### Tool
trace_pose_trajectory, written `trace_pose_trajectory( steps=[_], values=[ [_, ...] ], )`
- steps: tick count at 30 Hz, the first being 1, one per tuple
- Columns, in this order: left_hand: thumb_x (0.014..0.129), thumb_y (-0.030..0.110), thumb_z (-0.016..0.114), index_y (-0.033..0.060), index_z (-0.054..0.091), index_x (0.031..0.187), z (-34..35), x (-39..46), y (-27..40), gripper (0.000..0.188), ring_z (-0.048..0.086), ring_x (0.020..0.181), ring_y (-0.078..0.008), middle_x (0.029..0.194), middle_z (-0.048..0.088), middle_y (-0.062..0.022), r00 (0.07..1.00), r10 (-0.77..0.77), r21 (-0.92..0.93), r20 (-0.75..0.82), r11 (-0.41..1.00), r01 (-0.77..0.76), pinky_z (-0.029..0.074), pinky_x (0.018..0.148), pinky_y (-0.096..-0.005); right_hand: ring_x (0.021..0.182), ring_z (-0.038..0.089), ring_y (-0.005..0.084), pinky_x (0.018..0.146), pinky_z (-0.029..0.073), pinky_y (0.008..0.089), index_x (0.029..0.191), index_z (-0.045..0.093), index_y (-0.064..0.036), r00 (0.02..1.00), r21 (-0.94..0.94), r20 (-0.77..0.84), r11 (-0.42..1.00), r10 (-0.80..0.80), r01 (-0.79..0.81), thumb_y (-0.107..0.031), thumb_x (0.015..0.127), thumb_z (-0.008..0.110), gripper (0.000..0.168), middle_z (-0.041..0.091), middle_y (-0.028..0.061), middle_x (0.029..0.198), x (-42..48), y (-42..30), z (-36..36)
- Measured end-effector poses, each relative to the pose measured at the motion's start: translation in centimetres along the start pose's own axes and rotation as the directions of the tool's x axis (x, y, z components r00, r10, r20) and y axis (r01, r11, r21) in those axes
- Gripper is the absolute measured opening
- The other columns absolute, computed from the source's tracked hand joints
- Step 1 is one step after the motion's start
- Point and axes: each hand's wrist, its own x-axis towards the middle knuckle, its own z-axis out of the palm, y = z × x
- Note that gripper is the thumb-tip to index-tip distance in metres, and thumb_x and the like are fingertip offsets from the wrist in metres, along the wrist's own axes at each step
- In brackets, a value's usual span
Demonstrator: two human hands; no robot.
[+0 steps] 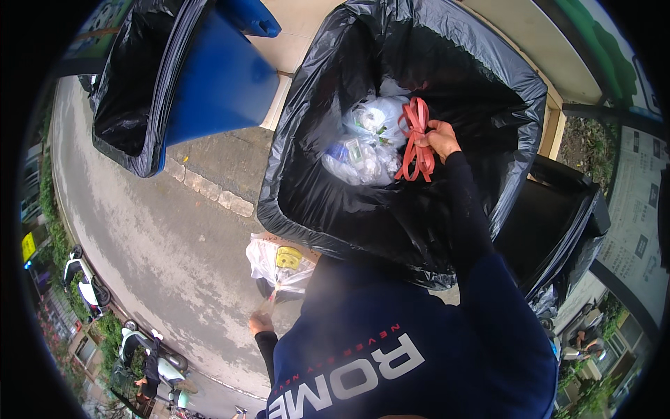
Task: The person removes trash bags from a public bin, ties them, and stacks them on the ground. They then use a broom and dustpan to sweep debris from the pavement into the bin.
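My right hand [442, 140] reaches into a large bin lined with a black bin liner [335, 214] and grips a tied bundle of red strapping [417, 133]. Just left of the bundle lie tied translucent plastic bags of rubbish [366, 141], on the liner inside the bin. Down at my left side, my left hand [260, 323] is closed around the gathered top of a white translucent plastic bag [267, 262]. A cardboard box [306, 251] and a yellow item [288, 257] show in or through that bag. Its underside is partly hidden.
A blue wheeled bin [220, 89] with a black liner stands to the left. Another black-lined bin [544, 225] is close on the right, beside a notice board [636, 209] bearing writing. Parked scooters [157, 356] and a person [152, 369] are across the paved road [157, 262].
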Motion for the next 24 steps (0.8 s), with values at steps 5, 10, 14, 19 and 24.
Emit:
trace_pose_trajectory(
  steps=[5,10,14,19,24],
  values=[
    [0.08,0.013,0.06,-0.0001,0.062,0.093,0.6,0.1,0.3,0.018,0.062,0.081,-0.0223,0.091,0.065,-0.0092,0.952,-0.283,-0.483,0.12,0.82,0.305,0.05,0.073,-0.0356,0.072,0.067,0.0172,0.067,0.055,0.0284,0.1,0.059,0.001,0.987,0.423,0.131,0.905,-0.095,0.031,0.013,0.071,0.07,0.033,0.068,0.0084,0.082,-3.0,-2.9,0.1],
    [0.081,0.013,0.058,0.0029,0.061,0.095,0.9,-1.0,4.5,0.018,0.06,0.083,-0.0208,0.092,0.063,-0.0069,0.884,-0.432,-0.701,0.177,0.575,0.422,0.048,0.075,-0.0321,0.07,0.066,0.0163,0.066,0.054,0.0274,0.097,0.058,0.0,0.987,0.566,0.102,0.823,-0.124,0.046,0.011,0.071,0.071,0.031,0.067,0.0079,0.08,-3.1,-3.3,0.8],
    [0.082,0.015,0.058,0.002,0.06,0.101,0.2,-1.4,5.0,0.023,0.06,0.085,-0.0204,0.093,0.062,-0.0075,0.992,-0.128,-0.293,0.015,0.948,0.127,0.049,0.075,-0.034,0.079,0.069,0.0231,0.074,0.054,0.032,0.099,0.063,0.001,0.997,0.237,-0.051,0.969,-0.062,0.072,-0.001,0.075,0.072,0.026,0.07,0.013,0.084,-0.2,1.0,-0.7],
    [0.081,0.009,0.054,0.009,0.052,0.066,4.8,-3.0,13.2,0.016,0.048,0.049,-0.017,0.056,0.051,-0.0021,0.874,-0.483,-0.729,0.064,0.575,0.371,0.043,0.053,-0.0271,0.096,0.064,0.0372,0.083,0.051,0.0438,0.098,0.07,-0.009,0.939,-0.677,-0.339,0.707,-0.052,-0.206,-0.026,0.072,0.071,0.031,0.068,0.019,0.101,-1.7,1.2,-0.4],
    [0.081,0.009,0.054,0.0099,0.049,0.062,1.4,1.2,7.8,0.019,0.049,0.051,-0.0172,0.051,0.047,-0.0021,0.982,-0.175,-0.412,0.073,0.891,0.189,0.043,0.055,-0.0283,0.1,0.063,0.0303,0.081,0.051,0.044,0.101,0.067,-0.007,0.936,-0.85,-0.255,0.519,-0.244,-0.096,-0.021,0.071,0.07,0.033,0.065,0.0144,0.105,-2.0,2.9,3.9]
  ],
)
